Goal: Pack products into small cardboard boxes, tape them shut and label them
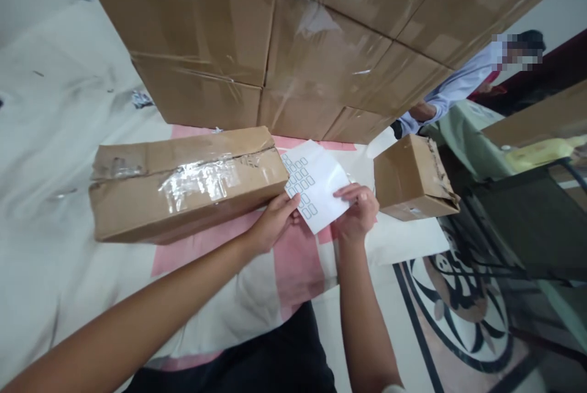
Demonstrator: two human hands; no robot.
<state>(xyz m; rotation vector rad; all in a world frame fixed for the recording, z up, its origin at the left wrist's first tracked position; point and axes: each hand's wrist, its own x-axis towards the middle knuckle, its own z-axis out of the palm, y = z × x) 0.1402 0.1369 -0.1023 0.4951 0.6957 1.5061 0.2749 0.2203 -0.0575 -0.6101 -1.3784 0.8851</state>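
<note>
A white sticker sheet (323, 182) with rows of small outlined rounded rectangles is held up between my two hands. My left hand (277, 222) pinches its lower left edge, thumb on top. At the right edge, my right hand (360, 206) grips the sheet between thumb and fingers. Just left of the sheet lies a long cardboard box (192, 188) with shiny clear tape over its top seam. A smaller cardboard box (403, 176) with a torn, ragged end sits to the right of my right hand.
A tall stack of taped cardboard boxes (316, 51) rises right behind the sheet. Pink-and-white cloth (298, 264) covers the surface under my hands. Beyond the stack at right is another person (458, 87) in a light blue sleeve. A dark green chair (527, 216) stands on the patterned floor.
</note>
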